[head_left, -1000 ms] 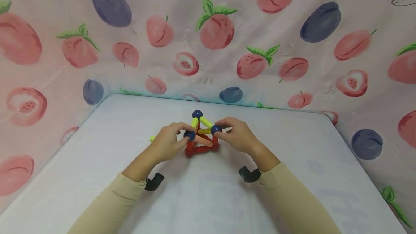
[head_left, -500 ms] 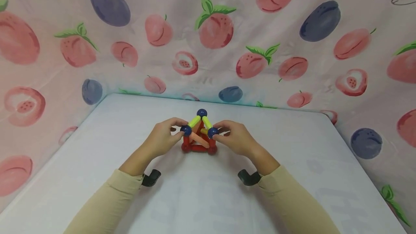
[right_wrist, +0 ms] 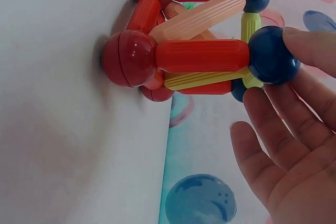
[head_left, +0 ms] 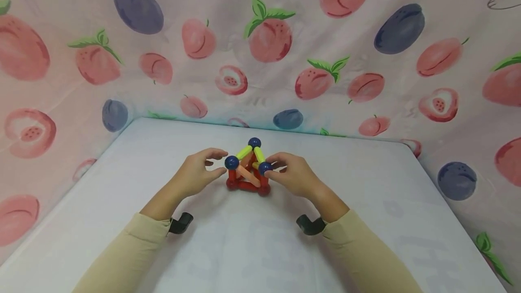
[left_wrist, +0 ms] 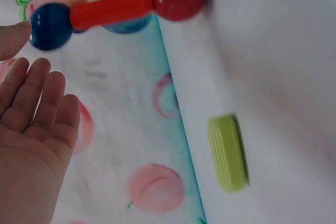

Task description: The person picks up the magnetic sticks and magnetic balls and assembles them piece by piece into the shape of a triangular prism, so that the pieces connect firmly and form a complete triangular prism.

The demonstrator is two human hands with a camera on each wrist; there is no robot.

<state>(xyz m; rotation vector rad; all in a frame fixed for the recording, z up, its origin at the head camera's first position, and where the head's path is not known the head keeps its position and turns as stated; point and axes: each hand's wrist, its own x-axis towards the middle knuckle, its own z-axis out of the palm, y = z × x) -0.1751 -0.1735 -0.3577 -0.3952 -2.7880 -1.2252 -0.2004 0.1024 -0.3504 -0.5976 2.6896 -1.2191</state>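
A frame of magnetic rods and balls stands on the table at the middle of the head view. Red balls (right_wrist: 128,59) and a red rod (head_left: 247,186) form its base, with upright red rods (right_wrist: 202,56) leading to blue balls on top. Peach rods (right_wrist: 199,17) and a yellow rod (right_wrist: 207,78) run diagonally; lime rods (head_left: 244,152) join the top. My left hand (head_left: 198,173) is beside the left blue ball (head_left: 232,162), thumb and fingers spread apart. My right hand (head_left: 295,173) pinches the right blue ball (right_wrist: 274,55) between thumb and fingers.
A loose lime rod (left_wrist: 227,153) lies on the white table (head_left: 252,248), seen in the left wrist view. Behind the table's far edge hangs a fruit-print cloth (head_left: 260,85). Black wrist mounts (head_left: 181,223) stick out inward from both sleeves.
Both hands first held blue balls as the frame turned and shifted slightly left. My left hand has since let go of its ball and drawn back left; my right hand keeps its pinch.
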